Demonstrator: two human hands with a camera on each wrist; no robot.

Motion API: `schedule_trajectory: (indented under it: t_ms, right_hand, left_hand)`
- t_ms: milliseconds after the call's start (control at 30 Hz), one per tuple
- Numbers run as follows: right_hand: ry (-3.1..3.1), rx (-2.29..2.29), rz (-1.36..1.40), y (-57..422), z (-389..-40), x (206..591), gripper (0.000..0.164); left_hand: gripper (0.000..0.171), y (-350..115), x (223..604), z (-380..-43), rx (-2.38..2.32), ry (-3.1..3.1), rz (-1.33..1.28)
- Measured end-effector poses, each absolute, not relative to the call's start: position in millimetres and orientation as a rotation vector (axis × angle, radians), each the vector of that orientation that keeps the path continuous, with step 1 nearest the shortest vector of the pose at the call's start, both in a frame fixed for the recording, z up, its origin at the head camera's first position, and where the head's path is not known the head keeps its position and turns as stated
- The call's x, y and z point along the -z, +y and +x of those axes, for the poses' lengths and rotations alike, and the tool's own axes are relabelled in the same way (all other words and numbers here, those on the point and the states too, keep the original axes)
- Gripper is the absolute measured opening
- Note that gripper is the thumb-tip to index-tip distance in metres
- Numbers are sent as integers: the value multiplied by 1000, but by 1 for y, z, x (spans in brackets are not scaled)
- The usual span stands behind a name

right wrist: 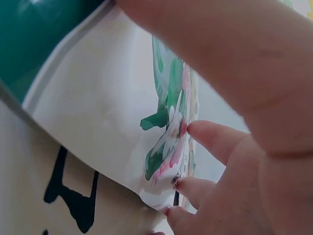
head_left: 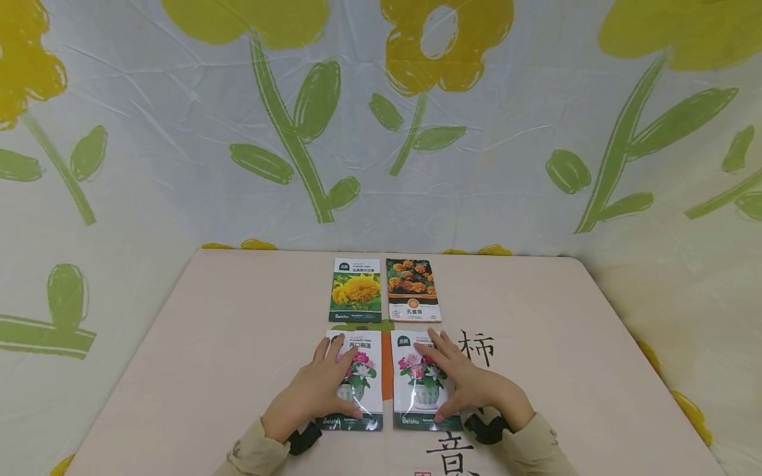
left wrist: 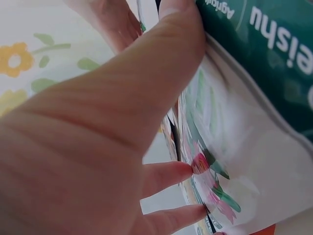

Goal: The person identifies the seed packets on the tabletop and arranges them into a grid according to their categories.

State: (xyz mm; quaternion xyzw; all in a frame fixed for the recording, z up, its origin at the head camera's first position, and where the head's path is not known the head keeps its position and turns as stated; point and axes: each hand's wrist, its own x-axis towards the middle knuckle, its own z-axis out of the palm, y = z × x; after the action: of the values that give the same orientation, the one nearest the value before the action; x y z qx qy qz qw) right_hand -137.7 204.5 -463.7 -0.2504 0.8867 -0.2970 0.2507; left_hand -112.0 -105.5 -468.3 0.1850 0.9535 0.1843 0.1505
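Two white-and-green flower seed packets with a potted pink-flower picture lie side by side near the front of the table. My left hand (head_left: 312,390) rests on the left seed packet (head_left: 368,400), fingers spread over its left part and thumb near the green bottom band. Across the right part of the right seed packet (head_left: 411,396), my right hand (head_left: 473,383) lies likewise, its thumb low and fingertips towards the top. In the left wrist view, fingertips touch the packet's printed face (left wrist: 254,161). Fingertips also meet the packet face (right wrist: 107,98) in the right wrist view.
Behind them lie a yellow-flower seed packet (head_left: 356,291) and an orange-flower seed packet (head_left: 413,291). The pale pink table cover (head_left: 238,317) bears black characters (head_left: 476,347). A flower-printed cloth (head_left: 476,185) hangs behind and at both sides.
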Motion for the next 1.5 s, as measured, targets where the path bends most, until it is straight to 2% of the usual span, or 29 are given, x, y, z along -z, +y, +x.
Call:
schedule_trajectory:
  t_ms: [467, 733, 1033, 1200, 1500]
  right_hand:
    - [2413, 800, -674, 204, -138, 463, 116]
    - [2465, 813, -714, 210, -147, 458, 112]
    - [2540, 997, -734, 216, -175, 451, 87]
    - [2579, 1033, -705, 216, -193, 445, 84]
    - [2627, 996, -676, 212, -233, 446, 82]
  left_hand:
    - [111, -108, 465, -111, -526, 2732, 554]
    - [101, -119, 461, -121, -583, 2762, 544]
    - [80, -134, 455, -157, -607, 2794, 615]
    - [72, -139, 453, -185, -644, 2795, 624]
    - [71, -141, 461, -227, -714, 2783, 665]
